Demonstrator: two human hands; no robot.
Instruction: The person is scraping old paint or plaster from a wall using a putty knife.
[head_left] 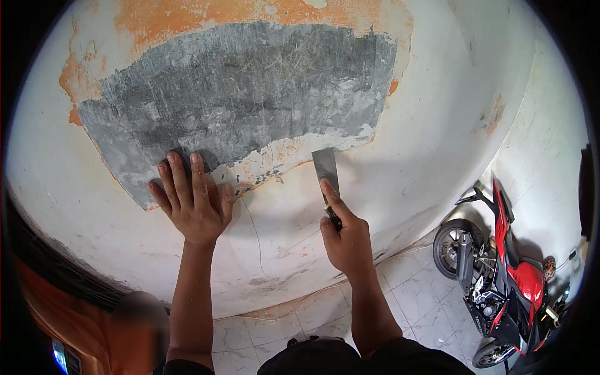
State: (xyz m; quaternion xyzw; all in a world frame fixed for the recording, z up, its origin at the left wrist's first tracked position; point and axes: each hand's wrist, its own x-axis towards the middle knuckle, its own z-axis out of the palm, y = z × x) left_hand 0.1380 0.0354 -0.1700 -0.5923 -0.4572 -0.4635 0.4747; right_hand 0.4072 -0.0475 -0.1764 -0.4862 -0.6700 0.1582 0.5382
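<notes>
My left hand (195,209) lies flat on the wall, its fingers spread over the lower left edge of a bare grey patch (250,81). In my right hand (347,240) is a scraper (325,167) with a flat metal blade and a dark handle with a bit of yellow. My index finger stretches along the blade. The blade's tip meets the wall at the lower border of the patch, where white paint (387,169) begins. Flaking white and orange remnants (256,169) line that border between my hands. Most of the handle is hidden in my grip.
A red and black motorcycle (500,275) stands on the tiled floor (312,309) at the right. Orange paint (187,22) shows above the grey patch. A thin crack runs down the white wall below it. At the lower left is a person (139,334) beside orange cloth (62,306).
</notes>
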